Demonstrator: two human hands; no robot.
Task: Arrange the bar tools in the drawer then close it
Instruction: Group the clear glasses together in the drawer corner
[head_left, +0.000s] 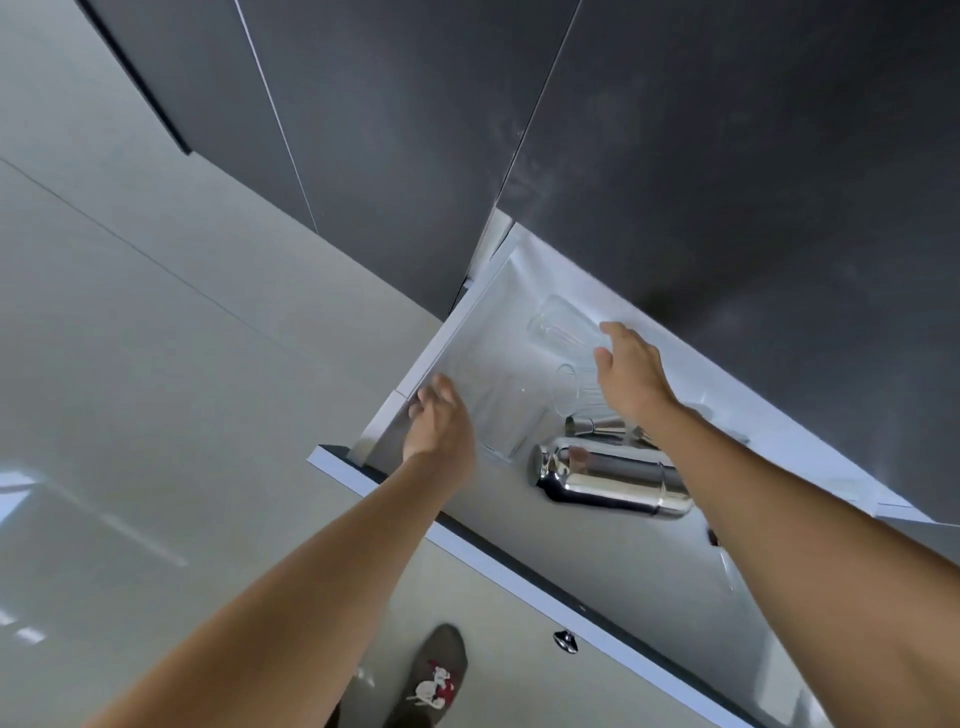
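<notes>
An open white drawer (441, 338) is shown pulled out from beneath a dark countertop (727, 156), viewed from above. A chrome cocktail shaker (608, 480) is seen lying on its side on the drawer floor, near the front panel. Just behind it, a small metal jigger (592, 427) is partly hidden by the right forearm. Clear glasses are laid on their sides further in: one at the back (561, 325), one nearer the middle (574, 389), and one by the left wall (501, 421). The right hand (631, 371) is held over the rear glasses with fingers spread loosely; whether glass is touched cannot be told. The left hand (436, 421) is placed at the drawer's left wall, fingers curled down; its grip cannot be told. A shoe (434, 675) is visible on the pale floor (156, 364) below.
</notes>
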